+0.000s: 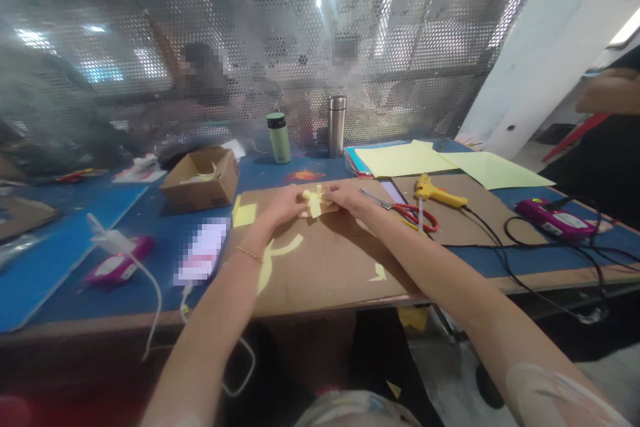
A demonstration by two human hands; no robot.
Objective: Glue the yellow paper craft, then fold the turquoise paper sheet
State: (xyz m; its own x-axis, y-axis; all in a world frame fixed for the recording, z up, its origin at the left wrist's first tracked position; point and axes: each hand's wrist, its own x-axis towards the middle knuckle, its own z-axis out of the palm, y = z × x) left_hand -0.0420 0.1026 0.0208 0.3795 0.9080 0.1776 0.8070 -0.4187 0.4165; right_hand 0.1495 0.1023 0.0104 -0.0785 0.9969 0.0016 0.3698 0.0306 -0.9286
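Both arms reach forward over a brown cardboard sheet [320, 260] on the blue table. Near its far edge, a yellow paper piece with several strips [314, 201], like a small bow or flower, sits between my hands. My left hand [289, 205] closes its fingers on the left side of this paper. From the other side my right hand [347, 197] pinches its right edge. Fine detail at the fingertips is blurred. Curved yellow paper scraps [267, 267] lie by my left forearm, and a yellow paper square [245, 215] rests at the board's left edge.
Right of my hands lie red-handled scissors [415, 213] and a yellow glue gun [440, 195] with its cord. Yellow sheets [405, 160] are behind them. A cardboard box [203, 180], a phone [204, 250], a green bottle [279, 140] and a steel flask [337, 127] stand or lie around.
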